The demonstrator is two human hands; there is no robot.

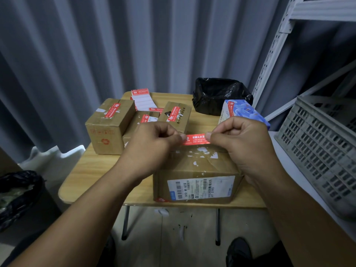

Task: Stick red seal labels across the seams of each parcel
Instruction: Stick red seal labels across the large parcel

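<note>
Centre left of frame: three sealed boxes (109,124) on the tabletop (92,170), label stack (141,99) behind them. Centre: your left hand (154,143) pinches the left end of a red label (196,139); your right hand (242,143) pinches its right end. Label stretched flat between both hands, just above the top of the near parcel (196,166); contact cannot be told. Right: tissue box (244,112), then grey crate (317,143) at the frame edge.
</note>
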